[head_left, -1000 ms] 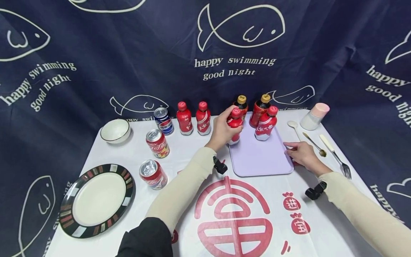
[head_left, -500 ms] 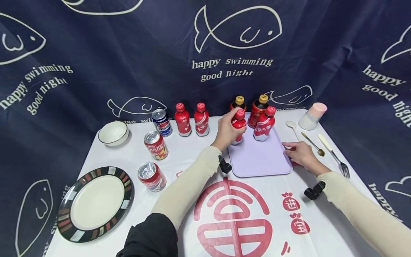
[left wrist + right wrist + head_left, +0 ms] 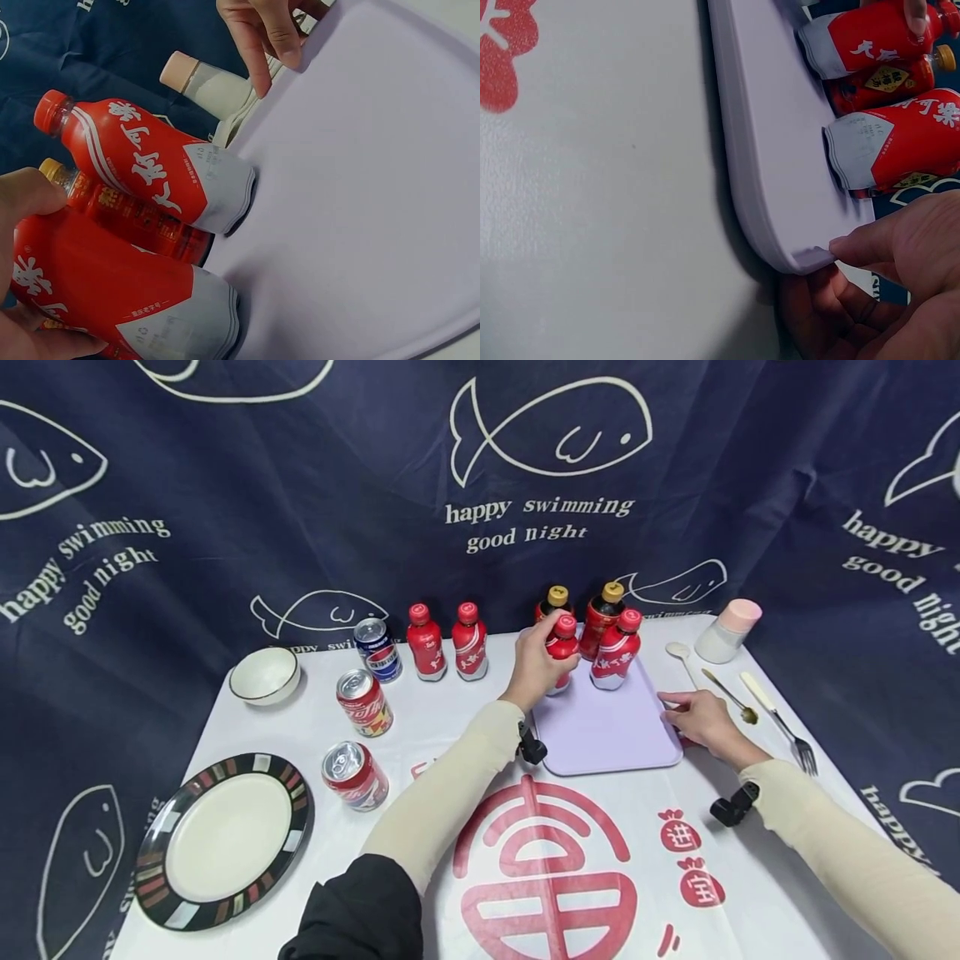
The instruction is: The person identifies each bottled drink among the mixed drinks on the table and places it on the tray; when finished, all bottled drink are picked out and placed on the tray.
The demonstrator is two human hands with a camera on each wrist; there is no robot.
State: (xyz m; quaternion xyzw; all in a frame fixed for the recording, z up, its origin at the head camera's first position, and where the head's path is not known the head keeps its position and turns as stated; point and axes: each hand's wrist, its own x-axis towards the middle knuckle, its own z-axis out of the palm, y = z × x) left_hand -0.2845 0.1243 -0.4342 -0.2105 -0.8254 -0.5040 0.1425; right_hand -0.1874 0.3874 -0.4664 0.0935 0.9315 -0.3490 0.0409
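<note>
My left hand [image 3: 531, 667] grips a red cola bottle [image 3: 562, 648] with a red cap and white base, upright at the back left of a lilac tray [image 3: 609, 735]. In the left wrist view, thumb and fingers wrap this bottle near its upper part, and its base is right at the tray's surface. A matching red bottle [image 3: 615, 657] stands on the tray just to its right. Behind them are two dark bottles with gold caps [image 3: 600, 625], partly hidden. My right hand [image 3: 900, 277] pinches the tray's right rim, thumb on top and fingers beneath.
Left of the tray stand two more red bottles [image 3: 470, 643], a blue can [image 3: 378, 652] and two red cans [image 3: 363, 703]. A bowl [image 3: 265, 677] and dark-rimmed plate [image 3: 225, 835] lie far left. Right of the tray are spoons [image 3: 731, 693], a fork [image 3: 783, 722] and a pink-lidded jar [image 3: 729, 631].
My left hand has shifted the red bottle a little to the right on the tray, nearer its match. My right hand stays at the tray's rim.
</note>
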